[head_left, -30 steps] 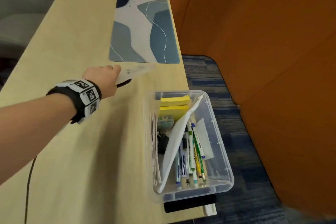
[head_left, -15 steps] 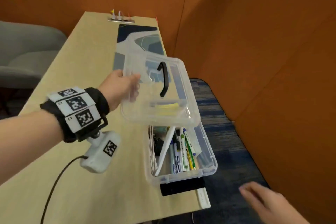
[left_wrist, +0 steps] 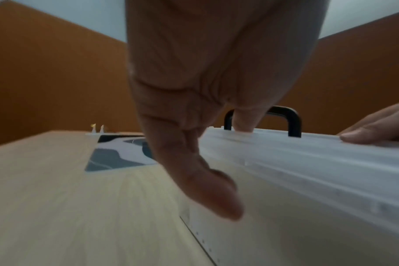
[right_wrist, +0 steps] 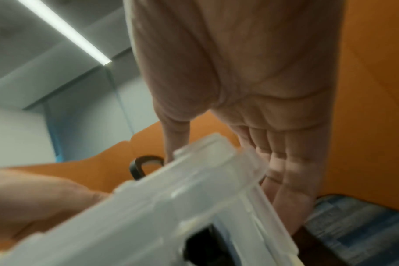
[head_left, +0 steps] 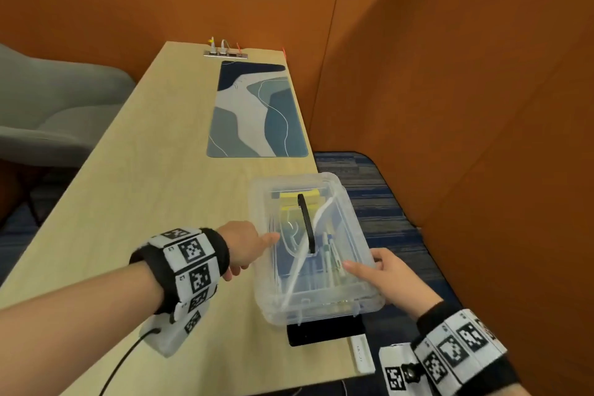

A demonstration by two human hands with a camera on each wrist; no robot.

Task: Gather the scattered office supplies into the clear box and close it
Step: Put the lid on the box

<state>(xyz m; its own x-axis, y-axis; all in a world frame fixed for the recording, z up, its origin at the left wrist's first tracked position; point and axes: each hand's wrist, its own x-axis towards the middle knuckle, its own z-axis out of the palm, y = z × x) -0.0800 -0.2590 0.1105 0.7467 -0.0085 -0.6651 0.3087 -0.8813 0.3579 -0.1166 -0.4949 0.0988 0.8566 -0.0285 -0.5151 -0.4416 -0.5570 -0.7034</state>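
Observation:
The clear box (head_left: 363,299) stands at the desk's right edge with its clear lid (head_left: 337,202) laid on top, black handle (head_left: 305,225) upward. Through the plastic I see yellow sticky notes (head_left: 299,198), pens (head_left: 331,254) and a slanted white sheet (head_left: 308,244). My left hand (head_left: 244,244) touches the lid's left edge; in the left wrist view its fingertips (left_wrist: 244,126) rest on the lid (left_wrist: 307,158) and the thumb hangs beside the wall. My right hand (head_left: 385,273) has its thumb on the lid's near right corner, with straight fingers (right_wrist: 282,171) along the box's side.
A blue and grey desk mat (head_left: 257,112) lies further back, with a socket strip (head_left: 225,54) at the far end. A flat black object (head_left: 324,329) sticks out under the box's near end. Orange walls close in on the right; a grey chair (head_left: 48,106) stands at the left.
My left hand lifted the lid from the desk, carried it over the box and set it down on top. My right hand came up from below and now lies on the box's right side.

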